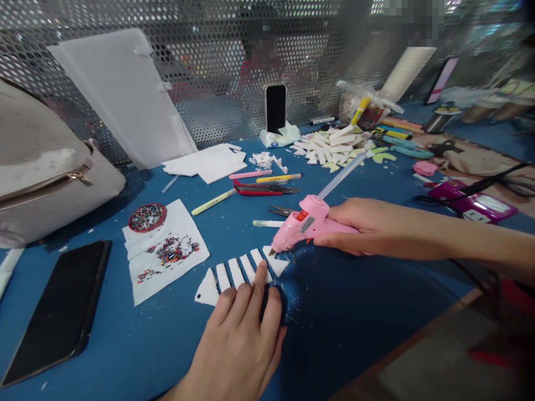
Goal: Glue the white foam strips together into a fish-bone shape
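My right hand (355,225) is wrapped round the handle of a pink hot glue gun (301,225), which has a clear glue stick (340,177) standing out of its back. The gun's nozzle points down at the tail end of a fish shape (236,273) made of separate white foam pieces, with a dark eye dot on the head. Over that shape lies my left hand (246,323), fingers stretched out, its index fingertip on one of the strips near the tail. Part of the fish is hidden under these fingers. Whether the nozzle touches the foam, I cannot tell.
Left of the fish, a paper sheet (144,262) carries loose beads and a round bead dish (147,217). A dark phone (58,312) lies at the left. Markers and a red cutter (259,189) lie beyond, with foam scraps (334,146) behind. A purple device (472,201) sits right.
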Motion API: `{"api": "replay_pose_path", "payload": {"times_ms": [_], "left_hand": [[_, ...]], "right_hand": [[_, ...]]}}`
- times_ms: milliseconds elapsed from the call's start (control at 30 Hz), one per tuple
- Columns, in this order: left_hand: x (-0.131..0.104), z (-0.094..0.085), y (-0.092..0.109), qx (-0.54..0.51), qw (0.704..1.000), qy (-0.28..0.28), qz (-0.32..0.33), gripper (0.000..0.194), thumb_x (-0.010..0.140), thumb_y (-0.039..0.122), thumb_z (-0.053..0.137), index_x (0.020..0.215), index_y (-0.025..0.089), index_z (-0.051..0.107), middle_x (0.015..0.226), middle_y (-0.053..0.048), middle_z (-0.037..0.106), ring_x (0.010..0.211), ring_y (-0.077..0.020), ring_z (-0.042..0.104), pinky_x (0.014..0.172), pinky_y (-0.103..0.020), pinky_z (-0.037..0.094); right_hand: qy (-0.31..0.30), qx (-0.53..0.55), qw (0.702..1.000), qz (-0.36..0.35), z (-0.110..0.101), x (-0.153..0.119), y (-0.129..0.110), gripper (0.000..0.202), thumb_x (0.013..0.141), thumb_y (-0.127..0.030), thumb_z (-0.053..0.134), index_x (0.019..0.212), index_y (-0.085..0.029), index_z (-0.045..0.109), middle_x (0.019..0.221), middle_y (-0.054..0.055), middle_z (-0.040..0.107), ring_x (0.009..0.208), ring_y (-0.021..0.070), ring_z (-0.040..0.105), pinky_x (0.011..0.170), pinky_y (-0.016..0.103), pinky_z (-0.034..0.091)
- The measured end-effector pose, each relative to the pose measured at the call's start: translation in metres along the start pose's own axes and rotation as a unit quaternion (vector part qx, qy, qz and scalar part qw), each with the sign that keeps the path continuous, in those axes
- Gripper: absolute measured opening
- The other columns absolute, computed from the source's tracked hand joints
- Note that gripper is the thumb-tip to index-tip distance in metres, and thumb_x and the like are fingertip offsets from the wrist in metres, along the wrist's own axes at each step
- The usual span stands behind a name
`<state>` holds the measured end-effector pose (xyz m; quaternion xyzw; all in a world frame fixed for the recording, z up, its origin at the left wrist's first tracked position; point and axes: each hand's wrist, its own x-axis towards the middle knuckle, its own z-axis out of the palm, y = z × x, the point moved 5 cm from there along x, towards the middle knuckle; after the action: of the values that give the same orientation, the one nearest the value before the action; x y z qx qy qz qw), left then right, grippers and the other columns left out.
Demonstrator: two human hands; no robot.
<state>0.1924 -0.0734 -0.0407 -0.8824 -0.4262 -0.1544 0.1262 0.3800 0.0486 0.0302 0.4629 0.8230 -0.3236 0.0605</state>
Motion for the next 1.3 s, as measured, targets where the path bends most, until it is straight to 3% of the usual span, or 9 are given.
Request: {"api": "replay_pose_path", "payload": {"times_ms": [567,767,1100,1300], "left_hand": [[0.000,0.002,0.000,0.007,1.000,-0.006,0.005,0.035,0.102,0.030,0.037,0.121,0.015,0.062,0.148,-0.015,0.053,0.096,-0.0270,0.057,0.086,-0.040,0.034],[0.000,0.001,0.000,0.013,1.000,-0.018,-0.001,0.042,0.103,0.033,0.036,0.135,0.013,0.057,0.148,-0.015,0.053,0.099,-0.0251,0.057,0.088,-0.040,0.034],[0.002,-0.001,0.000,0.026,0.999,-0.038,-0.006,0.058,0.108,0.041,0.018,0.149,0.010,0.044,0.147,-0.014,0.055,0.110,-0.0252,0.056,0.093,-0.040,0.033],[0.004,-0.001,0.000,0.041,0.999,-0.032,-0.009,0.063,0.108,0.047,0.014,0.146,0.011,0.049,0.144,-0.013,0.058,0.111,-0.0250,0.058,0.095,-0.040,0.035]], "right_hand": [[0.000,0.019,1.000,0.018,0.002,-0.005,0.013,0.054,0.090,-0.065,0.048,0.062,-0.019,0.051,0.058,0.000,0.056,0.054,0.0150,0.050,0.054,0.027,0.031],[0.007,0.026,0.999,0.024,0.004,-0.006,0.009,0.053,0.090,-0.065,0.047,0.065,-0.019,0.056,0.062,0.002,0.063,0.057,0.0169,0.056,0.055,0.027,0.032],[0.032,-0.002,0.999,-0.025,0.003,-0.002,0.004,0.055,0.093,-0.067,0.044,0.070,-0.019,0.056,0.062,0.000,0.063,0.055,0.0156,0.055,0.055,0.026,0.032],[0.034,-0.013,0.999,-0.040,0.004,-0.002,0.003,0.051,0.095,-0.063,0.045,0.073,-0.019,0.058,0.065,0.001,0.066,0.059,0.0165,0.058,0.056,0.026,0.033]]}}
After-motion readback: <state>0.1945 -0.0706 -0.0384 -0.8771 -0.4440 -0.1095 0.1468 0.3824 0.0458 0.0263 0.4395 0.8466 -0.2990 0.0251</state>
